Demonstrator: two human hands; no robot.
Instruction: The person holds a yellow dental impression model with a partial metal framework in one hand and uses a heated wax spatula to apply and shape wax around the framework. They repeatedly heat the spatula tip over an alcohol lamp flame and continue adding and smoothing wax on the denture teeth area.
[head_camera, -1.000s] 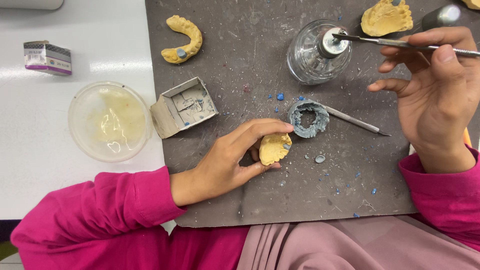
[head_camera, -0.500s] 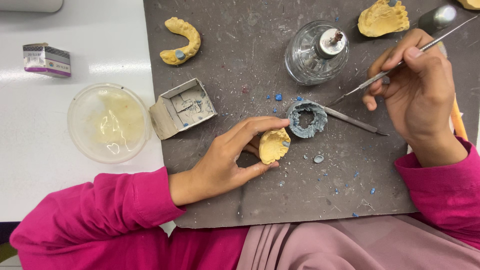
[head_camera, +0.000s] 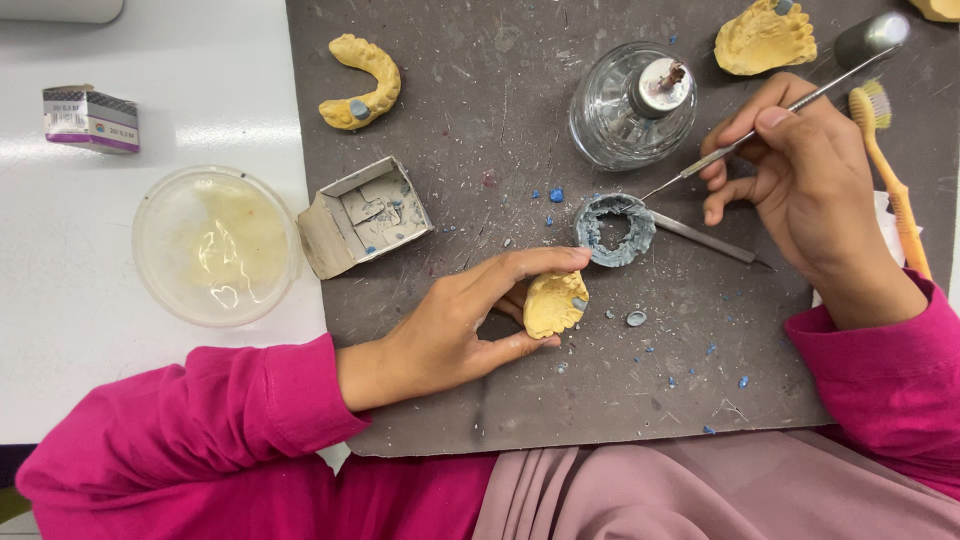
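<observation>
The left hand (head_camera: 450, 330) pinched a small yellow cast (head_camera: 553, 303) between thumb and fingers, near the middle of the grey mat (head_camera: 480, 120) and resting on it or just above it; which could not be told. The right hand (head_camera: 810, 190) held a thin metal tool (head_camera: 745, 138) pen-fashion, its tip touching or just over the rim of a blue-grey wax ring (head_camera: 612, 229) that lay just beyond the cast. A second metal tool (head_camera: 705, 237) lay on the mat beside the ring, partly under the right hand.

The likeliest slip seemed to be the tool tip skidding off the ring, since nothing held the ring down; a push could have shoved it into the cast or the fingers. The glass burner (head_camera: 630, 105) stood close behind the ring, toward the mat's far edge, and a careless sweep of the right wrist might have knocked it. Wax crumbs (head_camera: 640, 318) scattered over the mat could have stuck under the cast and tilted it. The open box (head_camera: 362, 215) and the lidded dish (head_camera: 215, 245) by the mat's left edge looked safely apart, as did the toothbrush (head_camera: 893, 180) at the right edge.
</observation>
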